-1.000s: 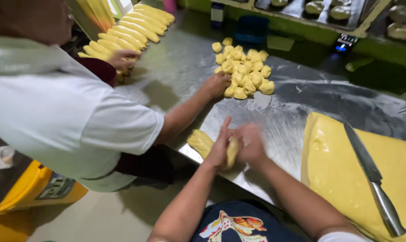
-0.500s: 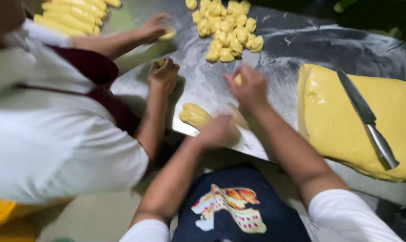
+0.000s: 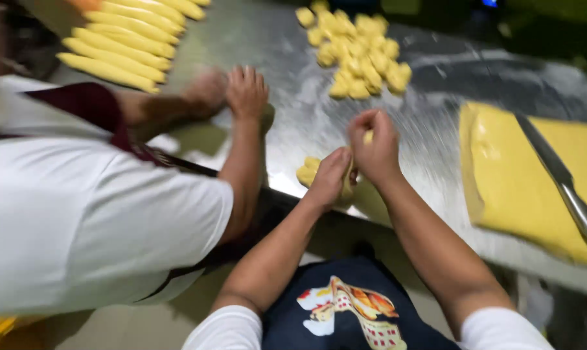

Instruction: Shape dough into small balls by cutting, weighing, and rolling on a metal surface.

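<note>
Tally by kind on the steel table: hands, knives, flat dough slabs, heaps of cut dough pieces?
Hands: 4, wearer's left hand, right hand, co-worker's two hands
Steel-bladed knife: 1
Flat yellow dough slab: 1
Heap of yellow dough pieces: 1
Total: 7

Dough slab (image 3: 520, 188) right (knife (image 3: 561, 180) atop), dough pieces (image 3: 361, 55) behind hands (image 3: 352, 162)

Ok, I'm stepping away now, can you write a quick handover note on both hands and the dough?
Left hand and right hand press one yellow dough piece between them, just above the steel table. Another small dough lump lies by the left hand.
Done: rolled dough sticks lined up far left; cut dough chunks piled ahead.
Left: the chunk pile and the dough slab at right, with a knife lying on it.
A co-worker's hands work to the left.
</note>
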